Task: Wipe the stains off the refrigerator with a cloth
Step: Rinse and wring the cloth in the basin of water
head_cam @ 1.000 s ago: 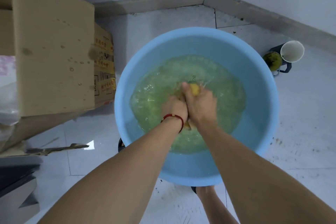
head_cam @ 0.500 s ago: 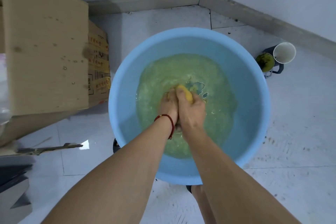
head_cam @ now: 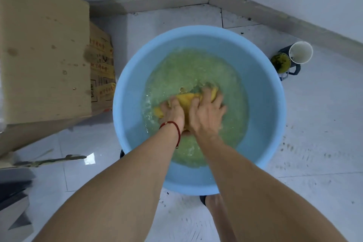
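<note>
Floor point(head_cam: 324, 133): scuffed white tile, corner | both hands' fingers point(head_cam: 204, 92) grip cloth point(head_cam: 187, 97) | basin point(head_cam: 271, 104)

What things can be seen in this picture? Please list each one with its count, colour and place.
basin: 1, light blue, on the floor at the centre, holds greenish water
cloth: 1, yellow, in the basin water under both hands
cardboard boxes: at least 2, brown, left of the basin
cup: 1, white, lying on its side, right of the basin near the wall
dark container: 1, dark with a greenish-yellow top, beside the cup
floor: white tiles, dirty marks on the right
bracelet: 1, red string, on the left wrist
left hand: grips the cloth in the water
right hand: grips the cloth, fingers partly under water
foot: 1, bare, below the basin
</note>
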`<state>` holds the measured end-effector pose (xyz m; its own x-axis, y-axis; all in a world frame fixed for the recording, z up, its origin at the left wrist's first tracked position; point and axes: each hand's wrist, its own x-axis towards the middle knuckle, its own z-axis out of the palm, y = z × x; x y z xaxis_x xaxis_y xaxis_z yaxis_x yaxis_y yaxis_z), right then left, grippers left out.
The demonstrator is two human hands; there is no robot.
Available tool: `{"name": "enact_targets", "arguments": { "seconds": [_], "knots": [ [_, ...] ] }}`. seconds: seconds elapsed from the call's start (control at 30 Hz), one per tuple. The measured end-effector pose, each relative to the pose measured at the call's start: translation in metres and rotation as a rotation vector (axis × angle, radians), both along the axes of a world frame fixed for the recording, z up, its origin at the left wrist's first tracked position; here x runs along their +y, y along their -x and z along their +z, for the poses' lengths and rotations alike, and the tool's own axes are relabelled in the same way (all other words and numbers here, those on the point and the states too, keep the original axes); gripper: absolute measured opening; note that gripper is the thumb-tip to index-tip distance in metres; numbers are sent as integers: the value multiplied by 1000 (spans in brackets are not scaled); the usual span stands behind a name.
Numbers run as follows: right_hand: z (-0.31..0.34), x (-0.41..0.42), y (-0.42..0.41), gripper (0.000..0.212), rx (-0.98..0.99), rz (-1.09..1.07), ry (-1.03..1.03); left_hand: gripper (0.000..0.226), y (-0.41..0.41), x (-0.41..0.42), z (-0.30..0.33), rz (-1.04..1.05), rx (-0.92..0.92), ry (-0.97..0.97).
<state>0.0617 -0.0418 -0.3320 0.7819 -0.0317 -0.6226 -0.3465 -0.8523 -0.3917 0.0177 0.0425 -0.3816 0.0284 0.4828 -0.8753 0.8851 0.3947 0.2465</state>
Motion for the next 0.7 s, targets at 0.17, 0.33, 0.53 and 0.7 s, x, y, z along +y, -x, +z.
{"name": "enact_targets", "arguments": {
  "seconds": [0.17, 0.33, 0.53, 0.7],
  "knots": [
    [21, 17, -1, 47, 245, -516, -429, 81, -17, -5, 35, -24, -26, 172],
    [15, 2, -11, 50, 45, 33, -204, 63, -27, -4, 65, -313, -29, -47],
    [29, -14, -28, 50, -180, 448, 22, 40, -23, -10, 104, -156, -202, -43],
    [61, -58, -24, 47, -184, 471, 10, 15, -25, 4, 157, -213, -471, 64]
  ]
}}
